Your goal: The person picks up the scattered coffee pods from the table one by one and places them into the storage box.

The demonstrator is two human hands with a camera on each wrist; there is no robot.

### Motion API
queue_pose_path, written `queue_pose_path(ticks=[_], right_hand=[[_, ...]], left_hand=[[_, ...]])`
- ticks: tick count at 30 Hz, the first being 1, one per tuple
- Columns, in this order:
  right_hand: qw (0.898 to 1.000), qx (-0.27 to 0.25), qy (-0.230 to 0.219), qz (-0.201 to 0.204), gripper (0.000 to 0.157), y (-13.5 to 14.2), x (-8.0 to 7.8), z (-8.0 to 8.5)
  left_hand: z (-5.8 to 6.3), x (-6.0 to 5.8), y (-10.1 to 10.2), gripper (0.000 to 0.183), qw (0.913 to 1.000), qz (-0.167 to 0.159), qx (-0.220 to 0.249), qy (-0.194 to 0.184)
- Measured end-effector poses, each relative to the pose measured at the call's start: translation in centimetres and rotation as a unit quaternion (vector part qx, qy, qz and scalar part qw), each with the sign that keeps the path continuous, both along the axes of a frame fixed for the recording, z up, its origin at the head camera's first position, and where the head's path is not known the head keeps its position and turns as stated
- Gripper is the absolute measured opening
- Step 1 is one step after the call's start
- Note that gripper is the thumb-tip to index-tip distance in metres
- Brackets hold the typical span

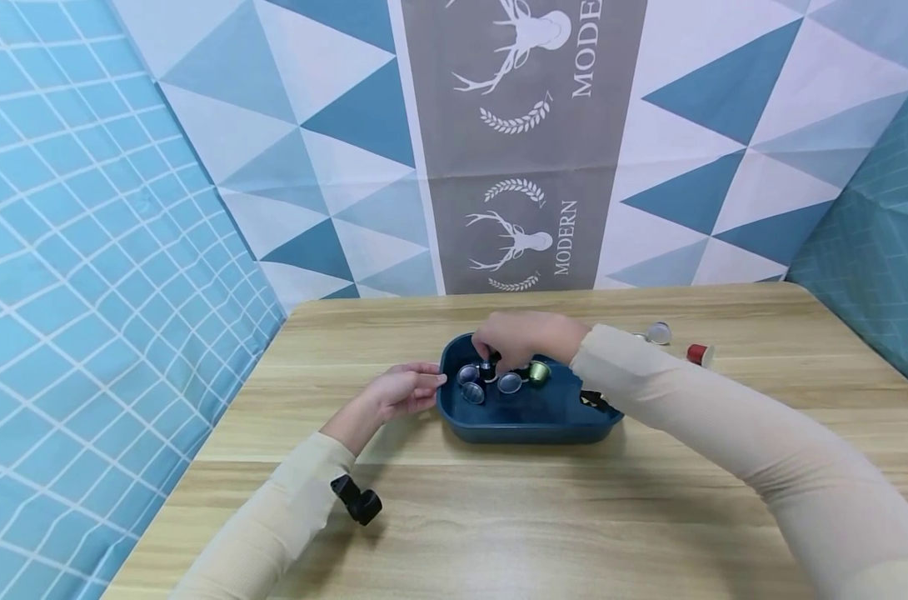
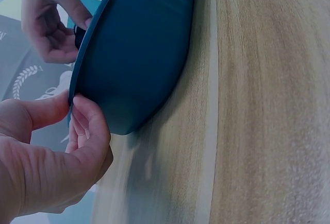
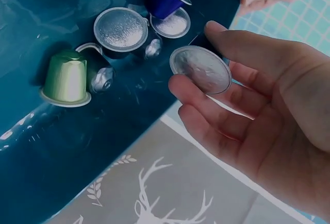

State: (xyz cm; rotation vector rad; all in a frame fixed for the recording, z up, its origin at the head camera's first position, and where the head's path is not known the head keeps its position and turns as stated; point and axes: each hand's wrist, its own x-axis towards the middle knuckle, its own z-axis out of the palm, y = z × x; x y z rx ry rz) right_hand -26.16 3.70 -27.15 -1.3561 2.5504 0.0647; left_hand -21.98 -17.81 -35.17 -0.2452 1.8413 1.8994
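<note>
A dark blue tray (image 1: 529, 434) sits on the wooden table. My left hand (image 1: 405, 390) pinches its left rim between thumb and fingers, as the left wrist view shows. Over the left part of the tray, my right hand (image 3: 273, 95) pinches a dark coffee capsule (image 3: 201, 70) by its sides, silver foil lid facing the wrist camera. Inside the tray lie a green capsule (image 3: 67, 77), a blue capsule (image 3: 166, 0), a foil-topped capsule (image 3: 121, 30) and several others, some partly hidden behind one another.
Right of the tray, a red capsule (image 1: 698, 354) and a silver-lidded capsule (image 1: 659, 333) lie on the table (image 1: 499, 517); another there is mostly hidden by the right sleeve (image 1: 694, 417). A patterned backdrop (image 1: 521, 150) stands behind the table.
</note>
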Motion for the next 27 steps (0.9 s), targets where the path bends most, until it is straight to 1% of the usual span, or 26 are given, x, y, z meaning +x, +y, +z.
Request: queue_pose_path(ticks=[6,9,12,17,20,24,27], right_hand=[[1.0,0.013,0.001,0.0,0.018,-0.9,-0.3,-0.5],[1.0,0.019,0.012,0.009,0.019,-1.3,-0.4,-0.9],[0.999,0.026,0.017,0.009,0.019,-1.7,-0.4,-1.2],[0.999,0.035,0.024,-0.002,0.017,-2.1,-0.4,-1.7],[0.999,0.04,0.016,-0.008,0.018,-2.1,-0.2,-1.9],[0.999,0.037,-0.001,-0.015,0.022,-2.1,-0.1,-2.0],[0.999,0.03,-0.005,-0.012,0.022,-2.0,-0.1,-1.9]], left_hand=[[0.2,-0.2,0.0,0.024,1.0,0.002,-0.002,-0.005],[0.2,-0.2,0.0,0.026,1.0,0.0,0.0,-0.004],[0.3,-0.1,0.0,0.028,1.0,0.0,-0.002,-0.005],[0.3,-0.1,0.0,0.033,0.9999,0.003,-0.007,-0.008],[0.2,-0.1,0.0,0.034,0.9999,0.002,-0.009,-0.007],[0.0,-0.2,0.1,0.031,0.9999,0.006,-0.01,-0.006],[0.0,-0.2,0.0,0.029,0.9999,0.009,-0.009,-0.006]])
